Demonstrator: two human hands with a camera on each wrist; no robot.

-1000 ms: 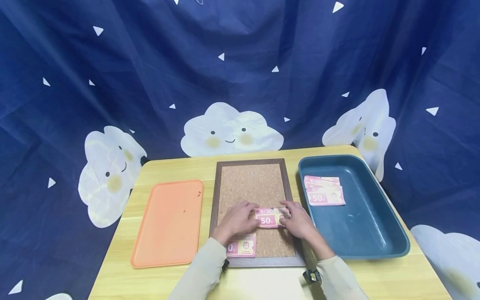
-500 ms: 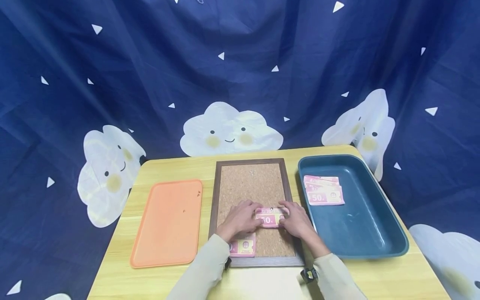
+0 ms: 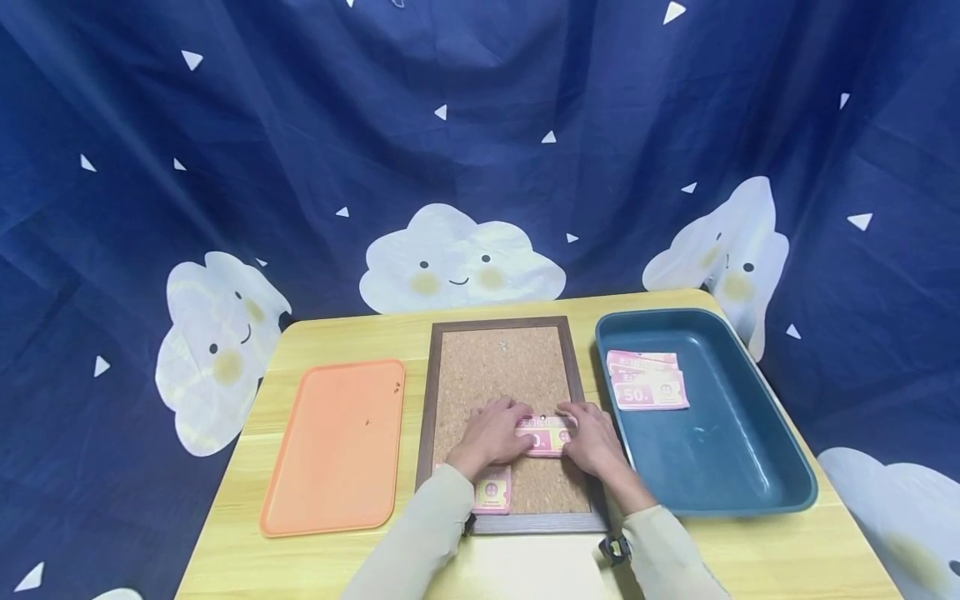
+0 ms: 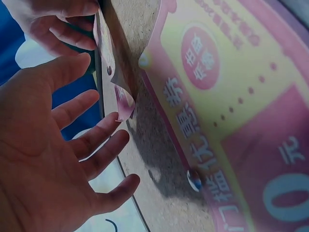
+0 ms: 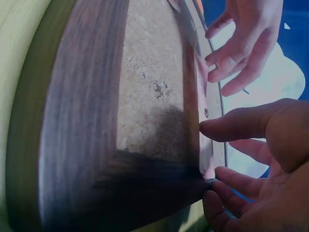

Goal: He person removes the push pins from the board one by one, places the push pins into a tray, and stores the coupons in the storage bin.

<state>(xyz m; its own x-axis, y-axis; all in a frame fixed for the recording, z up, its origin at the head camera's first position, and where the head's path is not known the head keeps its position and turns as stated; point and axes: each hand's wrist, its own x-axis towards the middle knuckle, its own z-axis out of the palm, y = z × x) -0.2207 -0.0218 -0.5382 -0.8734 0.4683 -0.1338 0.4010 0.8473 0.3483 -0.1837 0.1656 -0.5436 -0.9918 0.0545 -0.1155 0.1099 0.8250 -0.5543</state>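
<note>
A pink and yellow coupon [image 3: 551, 440] marked 50 lies on the cork board [image 3: 498, 367], with a pin near its top edge. My left hand [image 3: 495, 433] is over its left end, fingers spread; a curled corner meets the fingertips in the left wrist view. At the right end, my right hand [image 3: 597, 439] pinches the coupon between thumb and fingers, as the right wrist view shows its edge [image 5: 205, 150] between them. Another coupon [image 3: 492, 490], pinned too [image 4: 194, 180], sits on the board's lower left, partly under my left wrist.
Right of the board stands a dark teal tray [image 3: 750, 496] holding several overlapping coupons [image 3: 647, 383]. An orange tray [image 3: 333, 450] lies to the left. Near the board's top is a clear pin [image 3: 503, 344]. Behind the wooden table [image 3: 337, 333] hangs a blue cloud-print curtain [image 3: 480, 150].
My left hand has slid a little to the right along the coupon, covering more of its left end. The right hand has stayed nearly in place at the right end.
</note>
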